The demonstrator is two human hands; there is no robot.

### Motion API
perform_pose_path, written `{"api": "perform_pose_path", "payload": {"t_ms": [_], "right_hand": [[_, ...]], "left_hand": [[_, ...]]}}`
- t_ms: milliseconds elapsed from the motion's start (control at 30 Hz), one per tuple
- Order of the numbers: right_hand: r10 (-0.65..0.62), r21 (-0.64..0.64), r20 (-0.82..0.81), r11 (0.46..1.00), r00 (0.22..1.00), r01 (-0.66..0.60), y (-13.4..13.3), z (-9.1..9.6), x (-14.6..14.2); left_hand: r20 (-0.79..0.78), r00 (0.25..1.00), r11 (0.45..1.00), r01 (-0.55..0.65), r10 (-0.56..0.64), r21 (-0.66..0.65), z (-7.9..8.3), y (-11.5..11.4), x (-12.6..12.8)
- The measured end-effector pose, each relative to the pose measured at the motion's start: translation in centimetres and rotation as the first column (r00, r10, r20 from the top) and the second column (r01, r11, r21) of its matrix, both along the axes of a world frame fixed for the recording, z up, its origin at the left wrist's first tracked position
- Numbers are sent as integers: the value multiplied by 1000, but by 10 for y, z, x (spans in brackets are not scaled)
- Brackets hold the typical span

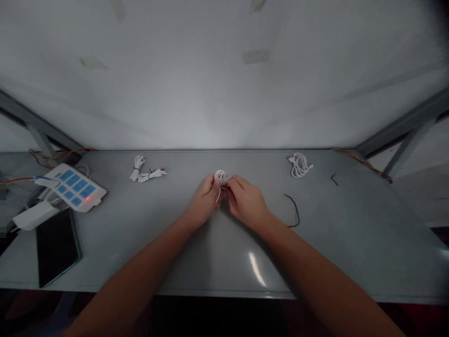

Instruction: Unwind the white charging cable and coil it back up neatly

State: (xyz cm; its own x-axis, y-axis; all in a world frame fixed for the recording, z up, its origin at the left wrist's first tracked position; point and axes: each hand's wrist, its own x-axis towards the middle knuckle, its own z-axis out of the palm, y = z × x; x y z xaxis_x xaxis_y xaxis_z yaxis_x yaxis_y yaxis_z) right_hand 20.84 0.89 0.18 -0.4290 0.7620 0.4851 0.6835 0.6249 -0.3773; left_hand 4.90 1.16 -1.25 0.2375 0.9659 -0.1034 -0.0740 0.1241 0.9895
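Observation:
Both hands meet at the middle of the grey table (224,252). My left hand (204,200) is closed round a small coil of white cable (220,178), whose loops stick up above the fingers. My right hand (246,200) pinches the same coil from the right side, fingers pressed together. A thin black tie (293,208) lies loose on the table just right of my right wrist.
Two tied white cable bundles (146,172) lie at the back left, a loose white cable coil (299,164) at the back right. A white power strip (75,186) with blue sockets, a white adapter (33,216) and a dark tablet (56,245) sit at the left edge. A second short black tie (334,179) lies far right.

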Motion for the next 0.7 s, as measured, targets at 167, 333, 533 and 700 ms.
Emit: {"api": "perform_pose_path", "payload": {"t_ms": [167, 333, 533, 700], "right_hand": [[-70, -183, -180, 982, 981, 37, 4, -1, 4], [-159, -370, -353, 929, 922, 19, 12, -7, 6], [31, -156, -202, 986, 979, -63, 7, -6, 2], [-19, -155, -191, 988, 981, -11, 3, -5, 0]], "left_hand": [[-199, 979, 976, 93, -54, 195, -1, 3, -6], [-148, 988, 977, 80, -51, 199, 2, 6, -7], [31, 997, 996, -74, 76, -56, -8, -1, 5], [-50, 996, 997, -80, 80, -11, -5, -1, 4]]}}
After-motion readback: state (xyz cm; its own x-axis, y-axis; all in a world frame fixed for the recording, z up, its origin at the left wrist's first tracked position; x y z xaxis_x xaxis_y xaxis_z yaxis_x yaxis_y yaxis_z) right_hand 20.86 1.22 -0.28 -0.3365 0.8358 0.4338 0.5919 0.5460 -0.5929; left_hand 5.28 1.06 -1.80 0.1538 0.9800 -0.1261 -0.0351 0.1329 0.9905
